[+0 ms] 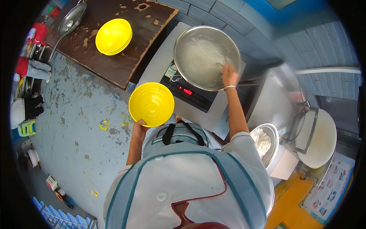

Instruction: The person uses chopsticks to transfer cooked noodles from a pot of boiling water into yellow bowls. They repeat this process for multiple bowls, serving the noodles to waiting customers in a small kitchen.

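My left hand (140,131) grips the rim of a yellow bowl (151,104), which has nothing in it and faces up beside the cooker. My right hand (229,75) is over the right side of a wide steel pot (176,67), closed around a thin utensil (221,64) whose lower end goes into the liquid. Pale noodles (204,50) swirl in the cloudy water inside the pot. Under it is a black induction cooker (197,100) with a lit red display. A bracelet circles my right wrist.
Stacked yellow bowls (113,37) and a long-handled steel pan (73,18) rest on a worn brown table (114,68). At right, a perforated basin (274,143) holds pale noodles (261,143), near a white round lid or board (317,137). People (37,68) stand far left.
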`<act>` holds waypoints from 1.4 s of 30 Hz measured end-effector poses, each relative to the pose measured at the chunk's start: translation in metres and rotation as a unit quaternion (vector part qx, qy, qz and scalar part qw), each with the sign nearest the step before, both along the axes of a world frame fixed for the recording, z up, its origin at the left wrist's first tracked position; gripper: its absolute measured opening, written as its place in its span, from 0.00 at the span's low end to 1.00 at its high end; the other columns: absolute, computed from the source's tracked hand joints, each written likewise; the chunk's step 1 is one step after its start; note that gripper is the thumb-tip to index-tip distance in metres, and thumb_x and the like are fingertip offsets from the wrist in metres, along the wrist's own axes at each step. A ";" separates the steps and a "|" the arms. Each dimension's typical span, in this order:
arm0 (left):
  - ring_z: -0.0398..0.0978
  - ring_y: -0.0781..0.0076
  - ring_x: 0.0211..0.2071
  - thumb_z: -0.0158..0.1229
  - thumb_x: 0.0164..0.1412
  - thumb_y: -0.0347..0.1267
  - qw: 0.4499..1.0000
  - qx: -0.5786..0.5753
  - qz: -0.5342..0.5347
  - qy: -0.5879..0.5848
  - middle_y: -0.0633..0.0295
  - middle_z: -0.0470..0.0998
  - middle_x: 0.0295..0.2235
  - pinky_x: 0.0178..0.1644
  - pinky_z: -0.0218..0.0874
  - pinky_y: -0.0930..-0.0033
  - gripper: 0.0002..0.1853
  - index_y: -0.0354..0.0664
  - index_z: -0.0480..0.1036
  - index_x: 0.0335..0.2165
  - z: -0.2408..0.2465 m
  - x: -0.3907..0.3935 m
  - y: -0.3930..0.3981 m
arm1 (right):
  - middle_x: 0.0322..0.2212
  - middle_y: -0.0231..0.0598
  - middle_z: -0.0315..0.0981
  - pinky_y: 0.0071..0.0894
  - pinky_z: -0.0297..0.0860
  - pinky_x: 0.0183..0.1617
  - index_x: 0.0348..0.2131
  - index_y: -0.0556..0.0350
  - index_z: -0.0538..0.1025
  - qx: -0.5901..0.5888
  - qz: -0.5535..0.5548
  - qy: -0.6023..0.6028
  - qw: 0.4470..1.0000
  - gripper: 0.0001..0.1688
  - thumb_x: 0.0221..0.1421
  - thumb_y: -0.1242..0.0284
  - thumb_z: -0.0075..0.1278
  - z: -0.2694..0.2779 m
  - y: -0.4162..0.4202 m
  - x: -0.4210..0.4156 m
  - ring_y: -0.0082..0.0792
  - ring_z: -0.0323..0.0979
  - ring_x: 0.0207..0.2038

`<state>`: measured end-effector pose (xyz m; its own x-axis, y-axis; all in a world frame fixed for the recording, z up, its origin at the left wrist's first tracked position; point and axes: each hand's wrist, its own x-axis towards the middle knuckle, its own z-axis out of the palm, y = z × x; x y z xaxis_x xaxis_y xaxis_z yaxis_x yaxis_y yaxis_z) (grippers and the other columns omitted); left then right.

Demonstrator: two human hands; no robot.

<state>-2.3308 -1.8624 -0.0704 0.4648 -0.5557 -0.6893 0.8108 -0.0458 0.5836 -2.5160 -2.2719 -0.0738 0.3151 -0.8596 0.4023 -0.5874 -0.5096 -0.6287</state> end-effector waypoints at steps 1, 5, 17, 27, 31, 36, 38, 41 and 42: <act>0.71 0.63 0.40 0.49 0.38 0.27 1.000 0.008 0.006 -0.005 0.57 0.71 0.39 0.43 0.66 0.62 0.26 0.37 0.63 0.42 -0.001 0.000 0.003 | 0.28 0.45 0.73 0.34 0.68 0.29 0.32 0.62 0.72 0.069 -0.047 -0.034 0.996 0.13 0.54 0.70 0.42 -0.003 -0.006 0.000 0.36 0.73 0.21; 0.71 0.63 0.40 0.48 0.37 0.27 1.000 0.016 0.008 -0.019 0.58 0.70 0.40 0.43 0.65 0.62 0.26 0.37 0.63 0.42 0.004 -0.003 0.008 | 0.26 0.53 0.70 0.31 0.73 0.25 0.27 0.74 0.67 0.236 -0.170 -0.425 0.857 0.19 0.57 0.69 0.37 -0.013 -0.021 0.015 0.41 0.73 0.22; 0.72 0.63 0.38 0.48 0.37 0.29 0.999 0.014 -0.028 -0.026 0.58 0.71 0.38 0.44 0.65 0.62 0.27 0.37 0.63 0.43 0.000 -0.003 0.000 | 0.31 0.60 0.67 0.36 0.75 0.38 0.34 0.81 0.59 0.464 -0.216 -0.722 0.465 0.19 0.57 0.74 0.24 -0.015 -0.023 0.020 0.52 0.72 0.34; 0.72 0.63 0.36 0.47 0.38 0.29 0.996 -0.022 -0.090 -0.016 0.57 0.72 0.36 0.41 0.65 0.63 0.26 0.36 0.63 0.42 -0.012 -0.001 -0.017 | 0.36 0.60 0.66 0.35 0.71 0.46 0.37 0.84 0.60 0.419 -0.108 -0.714 0.550 0.23 0.57 0.73 0.23 0.084 -0.032 -0.011 0.48 0.70 0.40; 0.72 0.63 0.40 0.49 0.38 0.31 0.993 -0.032 -0.117 0.009 0.57 0.72 0.38 0.46 0.64 0.60 0.26 0.37 0.64 0.43 -0.016 0.002 -0.022 | 0.36 0.62 0.66 0.34 0.72 0.44 0.36 0.85 0.60 0.403 -0.122 -0.697 0.581 0.23 0.57 0.73 0.22 0.093 -0.023 -0.017 0.51 0.70 0.39; 0.73 0.63 0.35 0.48 0.40 0.27 0.991 -0.071 -0.114 0.002 0.54 0.71 0.37 0.37 0.68 0.66 0.26 0.34 0.61 0.43 -0.016 0.003 -0.041 | 0.34 0.65 0.65 0.36 0.74 0.40 0.36 0.85 0.59 0.436 -0.151 -0.685 0.564 0.23 0.58 0.73 0.21 0.079 -0.001 -0.024 0.53 0.71 0.36; 0.73 0.63 0.38 0.49 0.40 0.27 0.988 -0.077 -0.131 -0.001 0.55 0.70 0.39 0.40 0.67 0.64 0.26 0.35 0.60 0.44 -0.021 0.007 -0.045 | 0.34 0.64 0.66 0.35 0.74 0.40 0.36 0.84 0.59 0.450 -0.146 -0.683 0.557 0.23 0.58 0.72 0.22 0.086 0.007 -0.024 0.51 0.71 0.36; 0.72 0.64 0.40 0.51 0.41 0.30 0.985 -0.090 -0.150 0.007 0.57 0.70 0.40 0.44 0.66 0.62 0.27 0.37 0.61 0.45 -0.022 0.008 -0.056 | 0.34 0.60 0.68 0.35 0.73 0.42 0.35 0.81 0.61 0.422 -0.144 -0.662 0.603 0.21 0.58 0.73 0.24 0.109 0.012 -0.027 0.47 0.72 0.36; 0.72 0.64 0.40 0.51 0.41 0.29 0.983 -0.103 -0.151 0.013 0.57 0.70 0.40 0.44 0.65 0.62 0.27 0.38 0.61 0.45 -0.023 0.008 -0.060 | 0.34 0.59 0.68 0.35 0.73 0.42 0.35 0.81 0.62 0.420 -0.131 -0.666 0.602 0.21 0.58 0.73 0.24 0.120 0.013 -0.030 0.47 0.72 0.36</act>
<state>-2.3228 -1.9225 -0.0938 0.2407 -0.7954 -0.5562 0.7928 -0.1694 0.5854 -2.5458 -2.2585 0.0465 0.0035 -0.8862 -0.4633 0.7323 0.3178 -0.6023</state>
